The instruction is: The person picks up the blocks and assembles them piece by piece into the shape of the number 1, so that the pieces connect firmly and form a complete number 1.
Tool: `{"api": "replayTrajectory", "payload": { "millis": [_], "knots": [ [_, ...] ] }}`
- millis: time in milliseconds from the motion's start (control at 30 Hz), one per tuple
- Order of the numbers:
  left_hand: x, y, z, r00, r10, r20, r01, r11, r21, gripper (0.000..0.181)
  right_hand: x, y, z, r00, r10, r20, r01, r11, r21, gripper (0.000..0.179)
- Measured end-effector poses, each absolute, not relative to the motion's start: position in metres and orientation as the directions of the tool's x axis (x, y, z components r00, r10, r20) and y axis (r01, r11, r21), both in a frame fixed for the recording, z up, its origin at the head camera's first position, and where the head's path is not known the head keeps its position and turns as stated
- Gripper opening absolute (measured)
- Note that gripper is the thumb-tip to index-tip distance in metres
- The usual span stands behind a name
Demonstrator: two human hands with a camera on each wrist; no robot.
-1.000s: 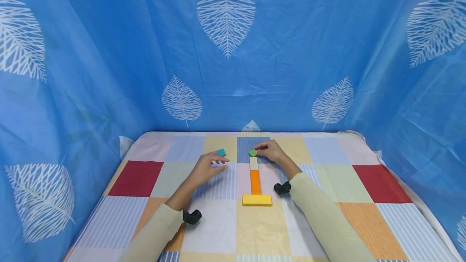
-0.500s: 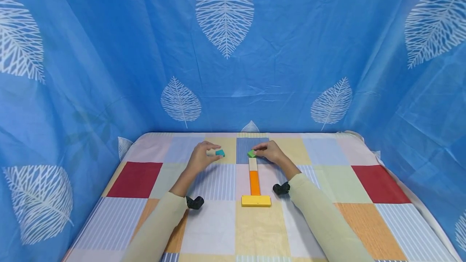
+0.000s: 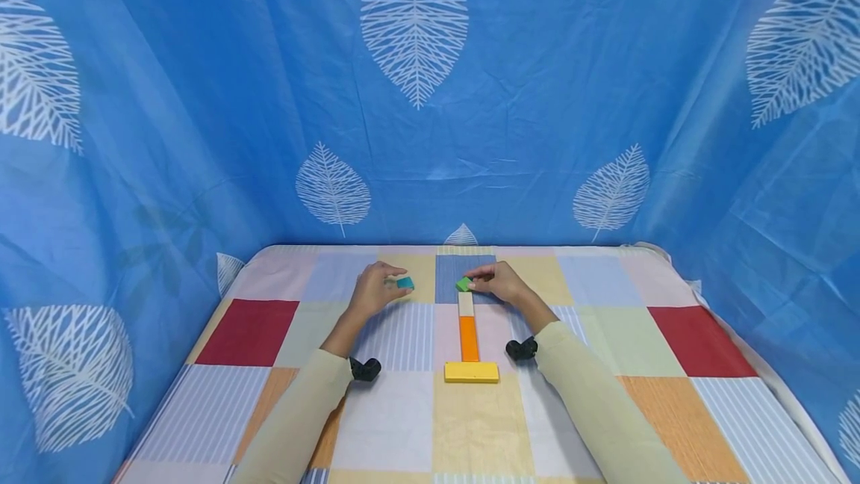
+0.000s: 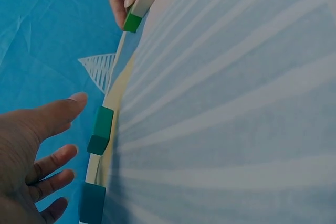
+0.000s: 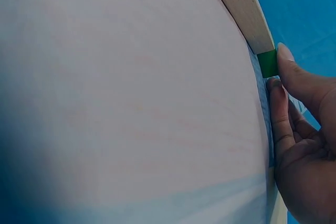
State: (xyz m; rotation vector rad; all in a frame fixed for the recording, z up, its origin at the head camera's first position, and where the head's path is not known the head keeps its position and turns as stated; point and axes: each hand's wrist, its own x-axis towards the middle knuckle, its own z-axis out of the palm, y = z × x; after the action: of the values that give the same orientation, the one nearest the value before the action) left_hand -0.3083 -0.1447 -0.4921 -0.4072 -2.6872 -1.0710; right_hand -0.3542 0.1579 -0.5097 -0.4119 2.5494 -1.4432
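Observation:
My right hand (image 3: 499, 281) pinches a small green block (image 3: 463, 284) between thumb and fingers at the far end of a row of blocks. In the right wrist view the thumb lies against the green block (image 5: 268, 63). The row runs toward me from a plain wooden block (image 3: 466, 304) to an orange block (image 3: 469, 338) and a yellow crosswise block (image 3: 472, 373). My left hand (image 3: 372, 291) has its thumb and fingers spread around a teal block (image 3: 405, 283). The left wrist view shows a gap between hand and teal block (image 4: 101, 130), with a second teal block (image 4: 92, 203) beside it.
A patchwork cloth (image 3: 477, 424) covers the table. Blue curtains (image 3: 430, 170) with white leaf prints stand behind it and on both sides. Each wrist wears a black camera, the left camera (image 3: 365, 370) and the right camera (image 3: 521, 349).
My left hand has moved away from me and left, so its thumb and fingers now come around the teal block. My right hand stays at the green block.

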Motion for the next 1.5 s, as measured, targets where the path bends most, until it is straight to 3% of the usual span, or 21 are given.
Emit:
{"api": "replayTrajectory", "payload": {
  "millis": [300,1100,1500],
  "knots": [
    [-0.311,-0.142,-0.495,-0.949,0.133,0.286,0.284,0.752,0.595,0.039,-0.353,0.156,-0.508,-0.948,-0.318,-0.025,-0.15,0.513,-0.845,0.025],
    [-0.314,-0.139,-0.503,-0.972,0.099,0.211,0.221,0.689,0.691,0.032,-0.35,0.158,-0.504,-0.945,-0.326,-0.034,-0.131,0.469,-0.874,0.025],
    [-0.314,-0.137,-0.501,-0.978,0.067,0.196,0.186,0.704,0.685,0.028,-0.352,0.158,-0.506,-0.947,-0.318,-0.043,-0.117,0.469,-0.875,0.024]
  ]
}}
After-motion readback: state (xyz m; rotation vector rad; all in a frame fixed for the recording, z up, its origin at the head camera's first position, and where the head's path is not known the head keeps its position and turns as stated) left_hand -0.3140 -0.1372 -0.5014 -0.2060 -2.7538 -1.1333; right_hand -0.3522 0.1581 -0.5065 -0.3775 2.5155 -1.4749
